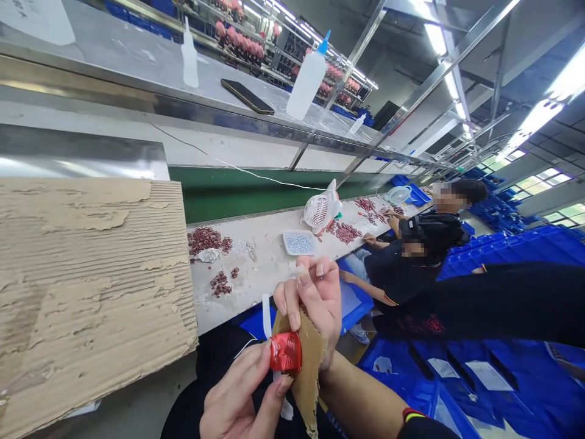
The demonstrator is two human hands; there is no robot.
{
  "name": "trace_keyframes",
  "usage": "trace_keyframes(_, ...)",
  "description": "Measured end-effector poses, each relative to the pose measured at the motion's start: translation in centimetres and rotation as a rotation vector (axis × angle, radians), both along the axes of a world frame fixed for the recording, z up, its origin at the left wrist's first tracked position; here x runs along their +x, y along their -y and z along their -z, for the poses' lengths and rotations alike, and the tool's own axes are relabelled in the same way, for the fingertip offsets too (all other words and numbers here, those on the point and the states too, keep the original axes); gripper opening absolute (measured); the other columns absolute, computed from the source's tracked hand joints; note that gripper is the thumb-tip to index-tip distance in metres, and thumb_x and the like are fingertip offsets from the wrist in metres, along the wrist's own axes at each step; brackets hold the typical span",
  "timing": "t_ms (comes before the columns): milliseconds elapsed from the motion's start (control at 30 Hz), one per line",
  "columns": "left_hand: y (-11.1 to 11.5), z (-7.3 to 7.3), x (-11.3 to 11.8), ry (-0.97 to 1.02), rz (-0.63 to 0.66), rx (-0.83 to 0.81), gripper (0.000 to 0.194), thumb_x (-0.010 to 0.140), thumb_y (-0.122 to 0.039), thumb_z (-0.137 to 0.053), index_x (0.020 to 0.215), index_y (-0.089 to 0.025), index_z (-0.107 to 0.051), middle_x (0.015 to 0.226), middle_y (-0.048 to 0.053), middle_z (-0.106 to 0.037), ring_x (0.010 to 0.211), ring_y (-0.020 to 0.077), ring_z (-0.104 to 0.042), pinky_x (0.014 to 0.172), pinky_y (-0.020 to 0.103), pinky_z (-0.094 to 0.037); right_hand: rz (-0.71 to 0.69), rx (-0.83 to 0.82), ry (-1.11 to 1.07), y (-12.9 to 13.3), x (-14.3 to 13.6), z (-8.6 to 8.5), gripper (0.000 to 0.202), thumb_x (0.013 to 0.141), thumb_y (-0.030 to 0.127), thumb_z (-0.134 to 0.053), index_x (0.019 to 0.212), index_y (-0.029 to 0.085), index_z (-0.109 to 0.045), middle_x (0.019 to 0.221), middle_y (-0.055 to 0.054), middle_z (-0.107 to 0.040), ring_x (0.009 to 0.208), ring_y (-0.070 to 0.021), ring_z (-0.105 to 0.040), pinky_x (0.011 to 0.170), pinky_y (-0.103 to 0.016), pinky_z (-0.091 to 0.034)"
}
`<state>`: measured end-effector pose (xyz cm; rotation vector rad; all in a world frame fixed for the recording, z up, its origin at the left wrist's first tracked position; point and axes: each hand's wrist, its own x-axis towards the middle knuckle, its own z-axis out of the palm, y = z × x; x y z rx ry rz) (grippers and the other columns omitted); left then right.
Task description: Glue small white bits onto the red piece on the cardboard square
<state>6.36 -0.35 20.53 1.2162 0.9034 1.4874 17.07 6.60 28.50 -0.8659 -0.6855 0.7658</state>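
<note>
My left hand (237, 396) pinches a small shiny red piece (286, 352) between thumb and fingers, low in the middle of the view. My right hand (315, 299) grips a torn scrap of brown cardboard (307, 366) that stands just behind the red piece and touches it. A thin white strip (266, 316) sticks up beside the red piece, between the two hands. Both hands hover over my lap, in front of the workbench edge.
A large worn cardboard sheet (86, 286) covers the bench at left. Piles of small red parts (205, 239), a tray of white beads (299, 242) and a small white fan (320, 210) lie on the bench. Two seated people (411, 256) work at right, among blue bins (503, 250). A phone (247, 96) and squeeze bottles (308, 78) sit on the upper shelf.
</note>
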Motion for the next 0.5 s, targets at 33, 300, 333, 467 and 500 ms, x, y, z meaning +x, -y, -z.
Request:
trace_keyframes(33, -0.5, -0.2, 0.0, -0.005, 0.001, 0.050, 0.041, 0.083, -0.015, -0.086, 0.117, -0.037, -0.082, 0.106, 0.003, -0.087, 0.091, 0.0252, -0.084, 0.088, 0.039, -0.072, -0.025, 0.004, -0.015, -0.2, 0.1, -0.1, 0.032, 0.096, 0.025, -0.072, 0.095, 0.027, -0.040, 0.098, 0.010, -0.061, 0.032, 0.0034, -0.035, 0.043, -0.020, -0.039)
trace_keyframes(300, -4.6, -0.1, 0.2, -0.184, 0.133, 0.141, 0.059, 0.078, -0.023, -0.093, 0.132, -0.034, -0.075, 0.101, 0.001, -0.087, 0.082, 0.0216, -0.084, 0.083, 0.026, -0.070, -0.374, -0.130, -0.102, -2.5, 3.6, 1.5, 0.042, 0.091, 0.033, -0.081, 0.097, 0.027, -0.040, 0.097, 0.011, -0.063, 0.031, 0.0040, -0.035, 0.037, -0.015, -0.031)
trace_keyframes(333, -5.3, 0.0, 0.5, -0.216, 0.163, 0.155, 0.058, 0.075, -0.025, -0.095, 0.129, -0.034, -0.077, 0.101, 0.002, -0.087, 0.080, 0.0218, -0.084, 0.081, 0.025, -0.070, -0.434, -0.169, -0.117, -3.0, 4.0, 2.2, 0.044, 0.089, 0.034, -0.083, 0.096, 0.027, -0.040, 0.097, 0.011, -0.063, 0.031, 0.0038, -0.034, 0.036, -0.015, -0.030)
trace_keyframes(467, -8.3, 1.9, 2.4, -0.290, 0.193, 0.186, 0.035, 0.076, -0.024, -0.093, 0.109, -0.033, -0.084, 0.094, 0.000, -0.087, 0.073, 0.0210, -0.084, 0.075, 0.021, -0.069, -0.609, -0.299, -0.193, -5.7, 6.0, 6.2, 0.054, 0.083, 0.041, -0.089, 0.093, 0.027, -0.039, 0.091, 0.012, -0.064, 0.030, 0.0025, -0.030, 0.032, -0.016, -0.025)
trace_keyframes(500, -9.0, 2.7, 3.1, -0.298, 0.171, 0.178, 0.031, 0.077, -0.024, -0.092, 0.107, -0.033, -0.085, 0.091, 0.000, -0.087, 0.072, 0.0207, -0.083, 0.073, 0.021, -0.069, -0.622, -0.320, -0.216, -6.6, 6.7, 7.5, 0.055, 0.083, 0.042, -0.090, 0.093, 0.027, -0.038, 0.090, 0.013, -0.064, 0.030, 0.0025, -0.029, 0.032, -0.016, -0.023)
